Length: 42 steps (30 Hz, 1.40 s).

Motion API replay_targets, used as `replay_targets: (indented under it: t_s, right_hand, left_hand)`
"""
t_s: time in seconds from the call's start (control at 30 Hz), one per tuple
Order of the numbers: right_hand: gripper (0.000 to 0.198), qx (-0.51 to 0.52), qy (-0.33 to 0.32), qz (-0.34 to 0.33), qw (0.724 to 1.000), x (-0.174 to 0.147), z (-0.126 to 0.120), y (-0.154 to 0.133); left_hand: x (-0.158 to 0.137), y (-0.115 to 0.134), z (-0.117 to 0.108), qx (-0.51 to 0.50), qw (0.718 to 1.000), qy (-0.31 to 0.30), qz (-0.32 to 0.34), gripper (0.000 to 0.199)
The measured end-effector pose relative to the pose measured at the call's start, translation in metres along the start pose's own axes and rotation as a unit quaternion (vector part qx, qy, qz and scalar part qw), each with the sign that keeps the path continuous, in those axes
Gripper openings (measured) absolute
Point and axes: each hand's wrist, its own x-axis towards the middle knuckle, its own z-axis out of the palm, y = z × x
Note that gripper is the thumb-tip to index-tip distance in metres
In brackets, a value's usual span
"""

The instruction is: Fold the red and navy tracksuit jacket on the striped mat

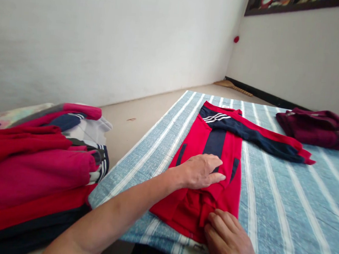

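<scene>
A red and navy track jacket (191, 144) with white stripes at the shoulder is spread on the striped bedsheet. One navy sleeve with a red edge reaches out to the right, while the body lies narrow, its lower part bunched up. My left hand (202, 172) rests palm down across the middle of the jacket, fingers stretched and thumb apart. Near the hem, my right hand (228, 239) has its fingers curled onto the red cloth at the lower right edge. Its fingertips are partly hidden in the fabric.
The jacket lies on a blue and white striped sheet (269, 196). At the left is a heap of red, pink and dark clothes (42, 164). A folded maroon garment (317, 129) sits at the right. A broom (233, 86) lies on the floor by the wall corner.
</scene>
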Motion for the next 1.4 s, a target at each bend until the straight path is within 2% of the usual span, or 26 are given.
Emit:
replay_targets:
  t_s: [0.07,0.23,0.3,0.4,0.53,0.73,0.93,1.03,1.17,1.4]
  right_hand:
    - [0.036,0.002,0.027,-0.001,1.000,-0.001,0.003,0.000]
    - [0.039,-0.004,0.061,-0.002,0.998,-0.005,0.012,0.000]
    - [0.039,-0.002,0.059,-0.006,0.998,-0.006,0.013,0.000]
    - [0.036,0.006,0.061,-0.002,0.998,-0.004,0.012,0.000]
    - [0.032,0.010,0.059,-0.004,0.998,0.000,0.007,0.000]
    - [0.029,-0.030,0.055,-0.036,0.997,0.001,0.002,-0.002]
    - [0.022,-0.065,0.067,-0.063,0.994,0.009,0.018,-0.017]
    - [0.026,-0.057,0.069,-0.072,0.993,0.018,0.029,-0.026]
    - [0.043,-0.039,0.095,-0.021,0.995,0.027,0.041,-0.037]
    - [0.049,-0.031,0.080,0.005,0.996,0.031,0.046,-0.042]
  left_hand:
    - [-0.028,-0.005,-0.005,0.004,1.000,0.002,0.010,0.022]
    - [-0.101,-0.013,0.002,0.032,0.996,0.083,-0.011,0.018]
    - [-0.121,-0.006,0.007,0.051,0.993,0.106,-0.013,0.013]
    - [-0.140,0.012,0.013,0.096,0.991,0.097,0.000,0.017]
    - [-0.149,0.027,0.022,0.154,0.986,0.058,-0.005,0.029]
    - [-0.152,0.026,0.031,0.207,0.975,0.076,-0.007,0.018]
    - [-0.160,0.020,0.032,0.205,0.975,0.087,0.003,0.027]
    - [-0.167,0.014,0.033,0.196,0.976,0.094,0.005,0.037]
    - [-0.176,0.004,0.030,0.180,0.977,0.116,0.024,0.051]
    - [-0.177,-0.007,0.025,0.131,0.972,0.191,0.032,0.050]
